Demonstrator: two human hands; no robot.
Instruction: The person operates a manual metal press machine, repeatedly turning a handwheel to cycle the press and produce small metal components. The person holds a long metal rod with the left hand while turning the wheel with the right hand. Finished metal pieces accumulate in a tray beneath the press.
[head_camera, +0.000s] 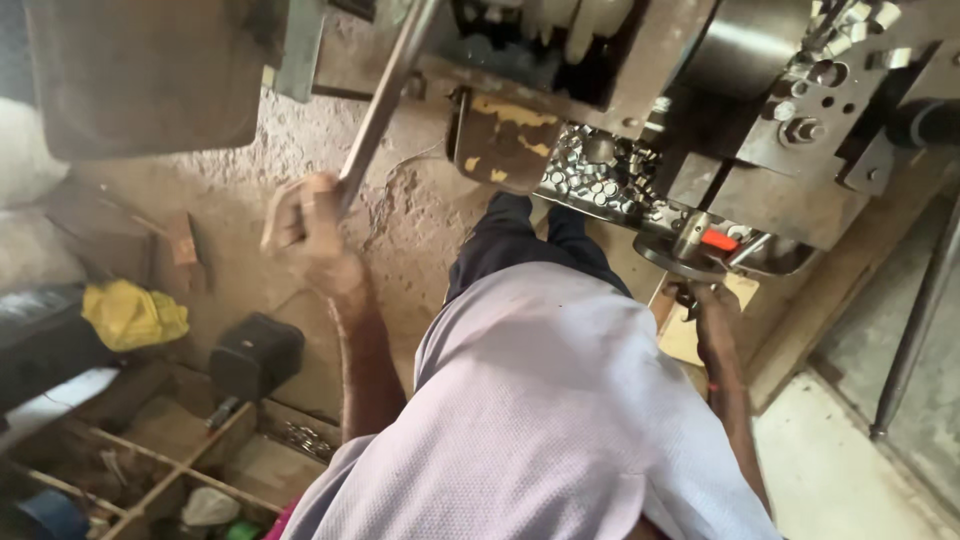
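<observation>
My left hand (308, 232) is closed around the lower end of a long metal lever (385, 95) that slopes up to a heavy grey machine (770, 150). My right hand (712, 305) reaches under the machine's front, by a round metal plate (690, 262) with a small orange part (720, 240); its fingers are partly hidden, so what they hold is unclear. A tray (600, 175) of several small shiny metal pieces sits under the machine. My light shirt and dark trousers fill the lower middle.
A worn metal flap (500, 145) with yellow paint hangs by the tray. On the dusty floor at left lie a yellow cloth (133, 315), a black box (255, 355) and wooden frames (180, 465). A thin metal rod (915, 330) stands at right.
</observation>
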